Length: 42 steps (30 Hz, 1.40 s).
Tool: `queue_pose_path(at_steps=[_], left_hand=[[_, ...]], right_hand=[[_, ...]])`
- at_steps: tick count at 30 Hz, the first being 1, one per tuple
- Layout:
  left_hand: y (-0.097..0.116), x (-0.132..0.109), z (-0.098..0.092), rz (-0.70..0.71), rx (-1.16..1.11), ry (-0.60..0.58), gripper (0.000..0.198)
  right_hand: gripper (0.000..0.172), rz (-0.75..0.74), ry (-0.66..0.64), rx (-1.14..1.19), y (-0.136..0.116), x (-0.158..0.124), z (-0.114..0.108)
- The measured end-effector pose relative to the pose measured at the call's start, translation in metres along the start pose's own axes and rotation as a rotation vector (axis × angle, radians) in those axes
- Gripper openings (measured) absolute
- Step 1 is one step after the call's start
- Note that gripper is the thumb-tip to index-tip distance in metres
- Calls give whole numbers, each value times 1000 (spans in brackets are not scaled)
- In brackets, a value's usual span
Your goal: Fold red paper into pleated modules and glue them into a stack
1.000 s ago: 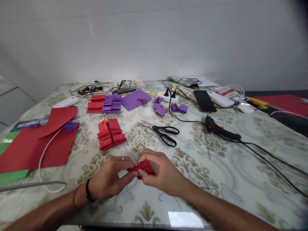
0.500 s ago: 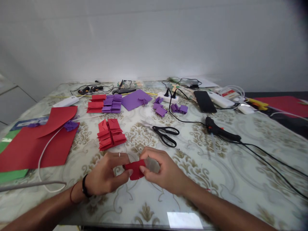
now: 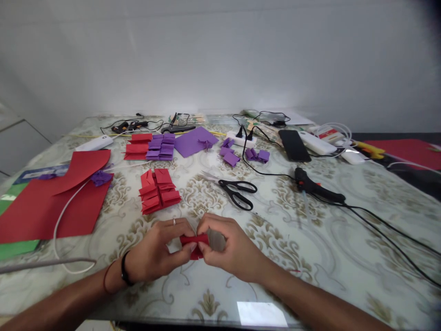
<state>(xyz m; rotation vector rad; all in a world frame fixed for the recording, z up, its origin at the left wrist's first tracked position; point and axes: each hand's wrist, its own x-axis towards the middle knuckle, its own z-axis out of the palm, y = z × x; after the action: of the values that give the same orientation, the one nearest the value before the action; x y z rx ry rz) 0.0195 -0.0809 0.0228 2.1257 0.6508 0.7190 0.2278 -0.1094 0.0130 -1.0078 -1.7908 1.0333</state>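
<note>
Near the front of the table, a small piece of red paper (image 3: pixel 195 240) is pinched between both hands, its upper part bent over into a fold. My left hand (image 3: pixel 164 248), with a ring and a black wristband, grips its left side between thumb and index finger. On the other side my right hand (image 3: pixel 228 243) is closed on it, thumb close to the left thumb. Just beyond the hands lie folded red paper pieces (image 3: pixel 159 191) in two columns. Black-handled scissors (image 3: pixel 237 191) rest beyond the right hand, blades pointing left.
A black glue gun (image 3: pixel 319 187) with its cable lies at right. Red sheets (image 3: pixel 65 207) over green paper are at left. Further back are purple folded pieces (image 3: pixel 161 148), a purple sheet (image 3: pixel 189 143), a white power strip (image 3: pixel 241 139) and a black phone (image 3: pixel 294 145).
The red paper lay fairly flat between my fingers and now has its upper part folded over. My hands have drawn closer together, thumbs nearly meeting.
</note>
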Motion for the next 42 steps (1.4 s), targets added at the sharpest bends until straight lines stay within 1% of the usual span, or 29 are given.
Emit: queue_pose_path(at_steps=[2,5,11,14,17,20,24,27,30,34,36,38,42], left_hand=[[0,-1,1,4,-5,20,8],[1,0,0,-1,6,20,10],[0,0,-5,-16,25,40,9],[-3,-2,-5,-48,32,41,7],[-5,-3,-4,-71,37,28,6],[-5,-2,-3,-81,37,44,5],[-6,0,-4,-144,3,93,7],[-6,0,-3,-173,-14,104,7],[-3,-2,1,-164,27,103,4],[0,-4,3,-113,89,103,8],[0,-5,2,-94,94,111,10],[-1,-5,1,-93,89,126,12],[-4,-4,-4,-135,49,134,12]], right_hand=[[14,0,9,-5,0,0,0],[15,-5,5,-12,0,0,-1],[15,-5,21,4,1,2,-7],[14,26,9,17,1,3,-10],[10,78,-21,8,1,2,-9],[5,103,-26,-28,2,1,-7],[6,78,40,-62,1,0,-5],[6,72,45,-68,0,0,-2],[5,56,41,-52,0,-1,2],[9,-13,45,-16,-2,-3,5],[10,-24,59,-7,-3,-4,5],[9,-16,76,-9,-4,-3,3],[7,10,100,-23,-4,-2,-1]])
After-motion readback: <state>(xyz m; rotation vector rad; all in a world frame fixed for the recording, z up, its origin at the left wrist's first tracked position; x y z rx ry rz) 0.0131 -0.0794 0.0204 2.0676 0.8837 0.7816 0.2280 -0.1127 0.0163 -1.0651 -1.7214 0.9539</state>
